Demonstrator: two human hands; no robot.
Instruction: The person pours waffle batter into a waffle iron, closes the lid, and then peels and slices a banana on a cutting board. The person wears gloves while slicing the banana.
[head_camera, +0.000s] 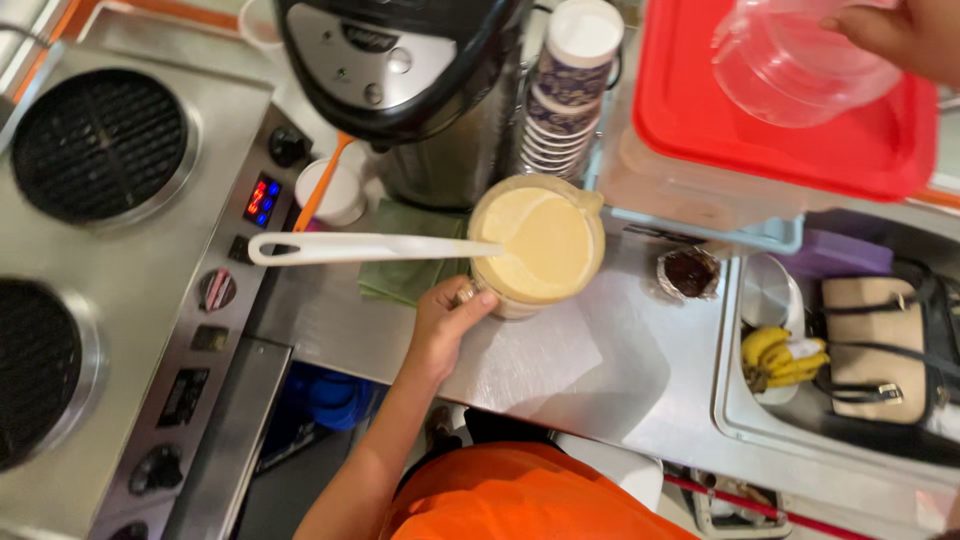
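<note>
My left hand (445, 315) grips the handle of a clear pitcher (537, 245) filled with pale yellow batter, which stands on the steel counter (560, 360). A long white spoon (370, 248) rests in the batter, its handle pointing left over the counter. At the top right, my right hand (900, 35) holds a clear plastic container (800, 65) tilted above a red lid (800, 130) that covers a translucent bin.
A black-and-steel hot-water urn (410, 80) and a stack of paper cups (570, 90) stand behind the pitcher. A green cloth (400, 275) lies beside it. Round griddle plates (100, 145) fill the left. A foil cup (690, 272), bananas (780, 355) and a bag (880, 345) sit right.
</note>
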